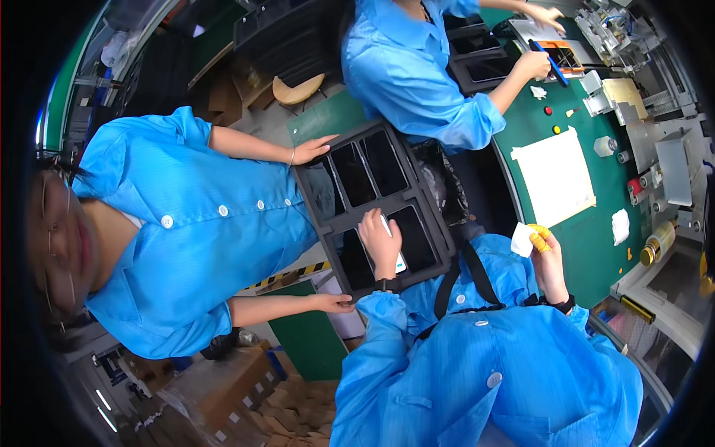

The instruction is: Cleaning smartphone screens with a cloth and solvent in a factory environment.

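My left hand (381, 242) is closed on a white-edged phone (401, 262) over a black compartment tray (426, 186). Flat dark-screened panels (387, 162) lie in several of the tray's compartments. A co-worker on the left grips the tray's side with both hands, one (311, 150) at its far corner and the other (331, 302) at its near corner. My right hand (550, 270), with yellow covers on its fingertips, pinches a small white wipe (523, 240) beside the green bench.
On the green bench (506, 149) lies a white sheet (555, 179), with a crumpled white wipe (620, 226) to its right. Another person (417, 74) works at the far end, holding a blue tool (550, 63). Metal fixtures (674, 167) line the right side. Cardboard boxes (223, 387) stand lower left.
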Tool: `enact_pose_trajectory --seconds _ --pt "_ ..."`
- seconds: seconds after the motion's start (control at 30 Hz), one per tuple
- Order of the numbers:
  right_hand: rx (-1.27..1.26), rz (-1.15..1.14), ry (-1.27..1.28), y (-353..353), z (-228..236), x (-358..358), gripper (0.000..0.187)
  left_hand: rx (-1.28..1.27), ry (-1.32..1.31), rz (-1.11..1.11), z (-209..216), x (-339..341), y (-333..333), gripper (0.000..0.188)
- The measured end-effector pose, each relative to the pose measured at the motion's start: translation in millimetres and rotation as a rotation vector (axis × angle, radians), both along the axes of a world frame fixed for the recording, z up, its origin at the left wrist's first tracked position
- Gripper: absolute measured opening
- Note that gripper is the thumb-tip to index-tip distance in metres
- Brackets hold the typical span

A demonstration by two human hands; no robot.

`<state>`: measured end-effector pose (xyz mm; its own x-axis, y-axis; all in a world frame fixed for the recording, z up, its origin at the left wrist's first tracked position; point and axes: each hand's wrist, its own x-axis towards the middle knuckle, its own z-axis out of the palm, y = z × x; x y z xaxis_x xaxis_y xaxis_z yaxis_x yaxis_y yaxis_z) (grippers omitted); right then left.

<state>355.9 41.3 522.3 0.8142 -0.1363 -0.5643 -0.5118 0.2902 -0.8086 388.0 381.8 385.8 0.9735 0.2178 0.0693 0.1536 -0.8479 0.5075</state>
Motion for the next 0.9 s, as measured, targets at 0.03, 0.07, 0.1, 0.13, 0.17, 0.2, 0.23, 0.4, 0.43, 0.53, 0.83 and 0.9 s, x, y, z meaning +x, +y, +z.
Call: enact_pose_trajectory --seconds 0.03,0.07,0.1,0.13,0.17,0.2,0.23,0.4,0.43,0.53,0.83,0.9 --pt "0.005 -0.002 0.009 0.3 -1.7 -1.4 0.024 0.067 0.052 -0.021 6.5 0.5 9.8 0.041" --pt "0.023 -0.005 -0.003 2.2 -4.0 -2.8 0.024 0.047 0.075 -0.065 0.4 -0.6 20.7 0.04" --pt "0.026 -0.003 0.0 6.7 -3.2 -2.2 0.024 0.027 0.094 -0.103 -0.3 1.9 29.2 0.04" --pt "0.017 -0.003 0.008 11.4 -1.0 -1.6 0.025 0.029 0.096 -0.101 -0.3 0.1 32.9 0.04" --pt "0.008 -0.002 0.016 15.6 -0.1 -1.1 0.025 0.023 0.148 -0.145 0.3 -2.8 35.7 0.039" --pt "0.008 -0.007 0.019 17.4 -0.3 -2.1 0.025 0.015 0.2 -0.195 3.7 -3.5 35.9 0.038" --pt "0.006 0.0 0.011 18.7 -0.7 -2.9 0.025 0.015 0.203 -0.2 5.6 -3.0 37.2 0.038" --pt "-0.001 -0.033 -0.012 25.5 -3.5 -6.8 0.025 -0.023 0.237 -0.18 10.5 -0.5 37.2 0.042" --pt "0.002 -0.047 -0.011 25.7 -3.4 -6.9 0.024 -0.021 0.24 -0.185 11.4 0.2 36.6 0.042" --pt "0.008 -0.073 -0.011 27.3 -2.5 -7.6 0.023 -0.018 0.249 -0.162 10.6 1.6 33.2 0.051" --pt "0.022 -0.099 -0.029 30.2 -3.8 -10.9 0.024 0.066 0.198 -0.15 13.0 3.5 22.7 0.053" --pt "0.019 -0.103 -0.03 32.8 -0.1 -10.4 0.025 0.06 0.188 -0.155 12.6 4.3 25.5 0.051"
